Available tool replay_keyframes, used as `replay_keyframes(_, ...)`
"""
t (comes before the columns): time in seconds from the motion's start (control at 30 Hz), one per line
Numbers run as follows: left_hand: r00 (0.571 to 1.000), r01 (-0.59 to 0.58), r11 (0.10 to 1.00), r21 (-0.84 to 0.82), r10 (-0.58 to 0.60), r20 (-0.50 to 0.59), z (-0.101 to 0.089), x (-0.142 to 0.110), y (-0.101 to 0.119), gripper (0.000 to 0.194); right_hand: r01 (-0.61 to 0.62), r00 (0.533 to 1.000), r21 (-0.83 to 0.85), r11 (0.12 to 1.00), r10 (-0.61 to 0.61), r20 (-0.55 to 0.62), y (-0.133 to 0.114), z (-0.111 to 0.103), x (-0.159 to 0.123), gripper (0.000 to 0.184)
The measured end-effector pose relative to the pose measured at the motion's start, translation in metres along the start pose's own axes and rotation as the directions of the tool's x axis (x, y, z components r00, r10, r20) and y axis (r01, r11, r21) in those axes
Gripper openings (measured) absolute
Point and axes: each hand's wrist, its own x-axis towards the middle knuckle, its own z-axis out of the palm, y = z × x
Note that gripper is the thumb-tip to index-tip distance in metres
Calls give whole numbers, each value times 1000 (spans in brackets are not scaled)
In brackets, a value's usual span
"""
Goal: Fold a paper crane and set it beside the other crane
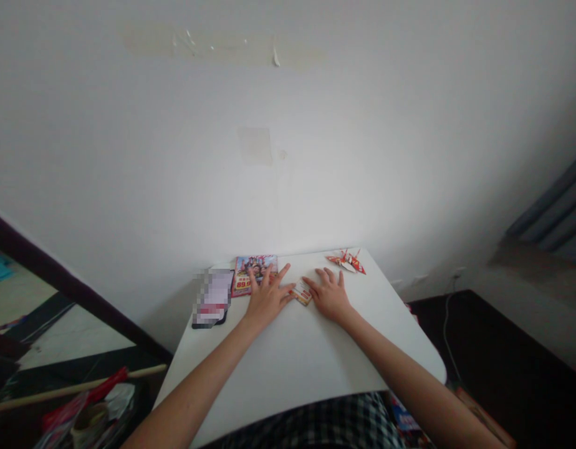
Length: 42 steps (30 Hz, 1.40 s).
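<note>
A small folded piece of printed paper (302, 292) lies on the white table (288, 362) between my hands. My left hand (268, 292) has its fingers spread; its thumb side reaches the paper's left edge, while other fingertips lie over the lower part of a colourful printed leaflet (256, 265). My right hand (330, 294) rests with fingers stretched out, and its index finger and thumb touch the paper's right side. Beyond the right hand, red and white folded paper cranes (348, 260) sit near the wall; how many is hard to tell.
A phone (214, 298) with a blurred screen lies at the table's left edge. The white wall (288, 206) stands right behind the table. To the left are a dark-framed mirror (82, 296) and a bin with rubbish (94, 418). A cable (449, 330) hangs at the right.
</note>
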Motion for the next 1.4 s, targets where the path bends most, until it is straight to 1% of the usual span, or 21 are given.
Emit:
replay_keyframes(0.17, 999, -14, 1000, 13, 14, 30, -9, -10, -4, 33, 5, 1000, -6, 1000, -5, -8, 1, 2, 1, 46)
replay_keyframes(0.43, 998, -66, 997, 30, 66, 26, -11, -25, -11, 36, 7, 1000, -7, 1000, -7, -14, 2, 4, 1, 46)
replay_keyframes(0.5, 998, -59, 998, 26, 58, 17, -10, -27, -12, 35, 9, 1000, -10, 1000, -9, -2, 2, 4, 2, 46)
replay_keyframes(0.57, 1000, -26, 1000, 16, 26, 2, -6, -27, -12, 35, 13, 1000, -11, 1000, -13, 4, 2, 4, 2, 47)
replay_keyframes(0.67, 999, 41, 999, -13, -42, -9, 1, -23, -10, 37, 17, 1000, -4, 1000, -17, -8, 2, 3, 2, 46)
replay_keyframes(0.73, 996, 92, 995, -35, -92, -17, 6, -16, -7, 39, 18, 1000, 1, 1000, -18, -15, 2, 3, 1, 46)
replay_keyframes(0.8, 993, 115, 992, -48, -116, -23, 11, -6, -2, 40, 16, 1000, 5, 1000, -16, -16, 2, 3, 1, 46)
replay_keyframes(0.97, 991, 136, 988, -77, -136, 12, 24, 16, 8, 40, 0, 1000, 23, 1000, 0, -5, 2, 1, 2, 45)
replay_keyframes(1.13, 991, 131, 986, -103, -129, 21, 32, 23, 11, 38, -10, 1000, 29, 1000, 10, 1, 1, 0, 2, 45)
replay_keyframes(1.23, 992, 125, 986, -107, -123, 26, 31, 22, 12, 37, -11, 1000, 33, 999, 11, -1, 2, 0, 2, 45)
replay_keyframes(1.4, 994, 103, 991, -82, -101, 30, 25, 22, 15, 37, -22, 999, 39, 999, 23, -29, 3, 4, 3, 43)
